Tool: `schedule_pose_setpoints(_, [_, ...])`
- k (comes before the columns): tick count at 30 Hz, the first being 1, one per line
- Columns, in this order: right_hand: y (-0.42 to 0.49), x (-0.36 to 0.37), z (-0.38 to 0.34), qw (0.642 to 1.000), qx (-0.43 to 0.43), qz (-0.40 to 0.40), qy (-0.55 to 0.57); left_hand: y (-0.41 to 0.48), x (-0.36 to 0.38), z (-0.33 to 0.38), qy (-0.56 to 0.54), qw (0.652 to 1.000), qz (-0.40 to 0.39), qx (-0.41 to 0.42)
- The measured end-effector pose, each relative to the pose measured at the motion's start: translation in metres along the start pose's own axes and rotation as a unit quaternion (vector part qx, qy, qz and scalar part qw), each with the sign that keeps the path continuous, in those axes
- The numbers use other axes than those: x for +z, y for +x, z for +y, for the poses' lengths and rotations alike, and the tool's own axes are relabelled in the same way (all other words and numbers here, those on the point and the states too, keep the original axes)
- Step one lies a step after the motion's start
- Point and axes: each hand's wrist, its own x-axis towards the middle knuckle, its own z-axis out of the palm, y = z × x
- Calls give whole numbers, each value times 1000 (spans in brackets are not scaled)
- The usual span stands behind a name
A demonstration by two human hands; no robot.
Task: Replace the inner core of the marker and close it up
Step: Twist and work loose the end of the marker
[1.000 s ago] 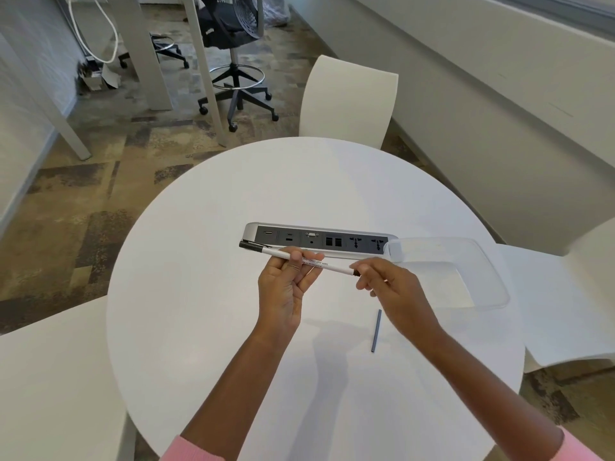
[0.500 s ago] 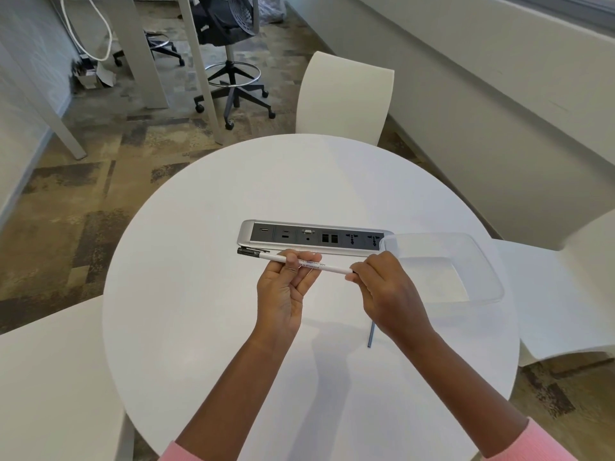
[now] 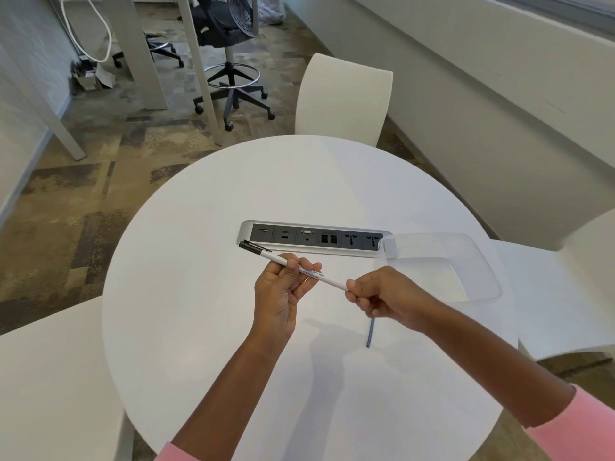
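The marker [image 3: 324, 280] is in the air above the table [image 3: 199, 311], between both hands, and it lies slanted: its black cap [image 3: 250, 246] points away to the left, near the socket panel [image 3: 312, 239], and its rear end comes toward the person on the right. The left hand [image 3: 279, 294] holds the white barrel near the middle, with thumb and fingers pinching it from both sides. The right hand [image 3: 382, 297] is curled round the rear end, so this end is hidden; I cannot tell if a plug or a core is inside the fingers. One thin dark core [image 3: 370, 334] lies on the table just below the right hand, touched by nobody. I cannot tell whether it is the old one or the new one. A clear tray [image 3: 487, 271] stands to the right, with one corner over the end of the panel. To my judgement the step in hand is the work at the rear end of the barrel: opening it, or pressing it closed after the change. If the core on the table is the new one, the next move calls for freeing the right hand, picking the core by one end and sliding it straight along the barrel. If it is the old one, the rear end only needs a firm push or twist, while the left hand keeps the barrel from turning.
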Motion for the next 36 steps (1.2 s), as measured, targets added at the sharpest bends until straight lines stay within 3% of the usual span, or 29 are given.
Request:
schedule_pose_setpoints(2, [-1,-4,0,987,82,-71,117,0,1,0,7,1000,-6,3])
schedule_pose_setpoints(3, [0,-4,1,984,84,-82,138,0,1,0,11,1000,-5,6])
schedule_pose_setpoints(6, [3,2,9,998,-42,7,53,2,1,1,2,1000,7,13])
schedule_pose_setpoints(8, [2,10,17,978,-160,119,-57,3,1,3,-13,1000,15,18])
schedule_pose_setpoints(12, [-2,19,30,845,-341,283,-299,4,3,4,-26,999,10,24])
schedule_pose_setpoints(16, [3,21,32,733,-405,348,-421,3,5,1,-45,999,17,15])
schedule_pose_setpoints(18, [6,19,31,691,-423,367,-457,3,5,0,-59,998,24,7])
schedule_pose_setpoints(20, [7,17,29,677,-431,364,-472,3,6,-1,-66,997,30,1])
schedule_pose_setpoints(23, [8,18,28,709,-427,337,-449,3,5,-2,-59,998,32,-4])
schedule_pose_setpoints(26, [4,19,23,803,-374,289,-362,3,4,-2,-40,999,32,-7])
schedule_pose_setpoints(29, [1,18,17,904,-259,226,-256,4,3,-3,-29,999,28,-7])
schedule_pose_setpoints(31, [0,13,11,951,-185,178,-173,5,1,-3,-22,999,24,-6])
schedule_pose_setpoints(34, [1,2,3,997,-35,65,-33,4,0,-5,-13,1000,17,-9])
schedule_pose_setpoints(36, [2,-5,0,989,86,-33,112,3,-1,-6,-14,1000,14,-12])
